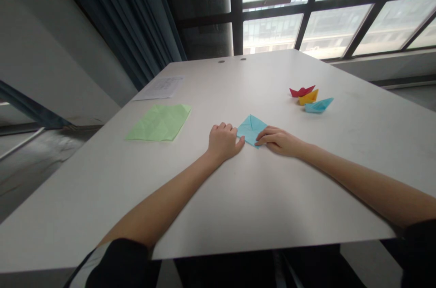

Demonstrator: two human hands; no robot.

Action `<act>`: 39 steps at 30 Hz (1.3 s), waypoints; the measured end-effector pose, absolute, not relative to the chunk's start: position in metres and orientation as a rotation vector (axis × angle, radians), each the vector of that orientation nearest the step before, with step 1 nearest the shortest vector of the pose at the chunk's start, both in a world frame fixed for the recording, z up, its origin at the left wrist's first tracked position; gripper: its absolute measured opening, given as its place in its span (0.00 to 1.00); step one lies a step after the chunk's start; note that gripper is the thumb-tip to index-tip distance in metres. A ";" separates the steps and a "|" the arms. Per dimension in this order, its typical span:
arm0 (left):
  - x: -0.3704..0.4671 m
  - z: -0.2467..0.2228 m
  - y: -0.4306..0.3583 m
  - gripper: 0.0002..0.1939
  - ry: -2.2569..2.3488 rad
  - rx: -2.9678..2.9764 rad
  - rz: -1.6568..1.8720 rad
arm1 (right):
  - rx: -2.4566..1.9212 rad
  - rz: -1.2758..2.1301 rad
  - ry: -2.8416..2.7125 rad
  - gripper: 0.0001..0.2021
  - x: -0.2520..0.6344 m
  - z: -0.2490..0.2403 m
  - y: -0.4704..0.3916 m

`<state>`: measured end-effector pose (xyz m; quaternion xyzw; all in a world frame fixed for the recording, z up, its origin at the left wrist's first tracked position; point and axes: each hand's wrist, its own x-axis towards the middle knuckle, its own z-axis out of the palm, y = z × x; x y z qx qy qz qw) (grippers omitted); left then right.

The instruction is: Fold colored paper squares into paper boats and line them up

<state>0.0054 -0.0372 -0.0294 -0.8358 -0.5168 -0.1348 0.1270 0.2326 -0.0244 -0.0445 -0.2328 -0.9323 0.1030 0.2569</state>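
Note:
A folded sheet of light-blue origami paper (250,128) lies on the white table between my two hands, with crease lines meeting near its top corner. My left hand (224,141) is at its left edge, the fingers curled and the thumb against the lower left side. On the right, my right hand (277,141) has its fingers closed together over the paper's right and lower edge. The undersides of both hands are hidden, so how firmly each one grips cannot be seen.
Three folded paper boats stand to the right: a red boat (302,92), a yellow boat (308,97) and a blue boat (319,106). A creased green sheet (160,122) lies at left, with a printed white page (159,87) behind it. The white table (204,206) ends close to me.

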 end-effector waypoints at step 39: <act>0.021 -0.034 -0.024 0.15 -2.225 -2.169 -2.912 | -1.278 1.085 -1.516 0.33 0.211 -0.032 -0.026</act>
